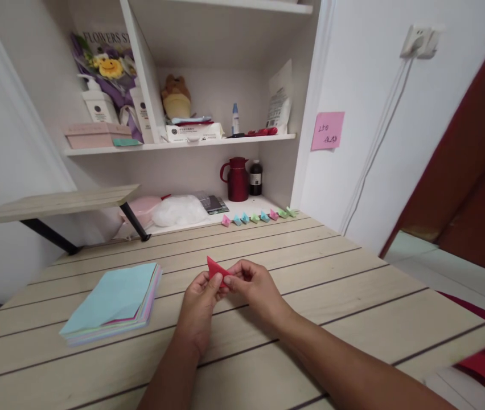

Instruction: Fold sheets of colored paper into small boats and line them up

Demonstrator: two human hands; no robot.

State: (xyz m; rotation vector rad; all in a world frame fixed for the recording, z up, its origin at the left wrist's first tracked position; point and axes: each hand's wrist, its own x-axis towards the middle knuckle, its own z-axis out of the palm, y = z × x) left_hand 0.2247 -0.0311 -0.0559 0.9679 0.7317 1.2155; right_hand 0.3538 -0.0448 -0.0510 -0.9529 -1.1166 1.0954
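A small piece of folded red paper [216, 267] is pinched between my two hands, above the middle of the table. One pointed corner of it sticks up to the left. My left hand [202, 296] grips its lower left side, with the thumb on the front. On the right side, my right hand [256, 286] presses the paper between thumb and fingers. The fingers hide the lower part of the paper. To the left lies a stack of coloured paper [112, 299] with a light blue sheet on top.
Along the back edge stands a row of several small folded paper pieces [255, 218] in pink, blue and green. Behind are a red jug [238, 179], a dark bottle [255, 177] and a clear plastic bag [180, 210]. A raised wooden shelf [54, 204] overhangs the back left.
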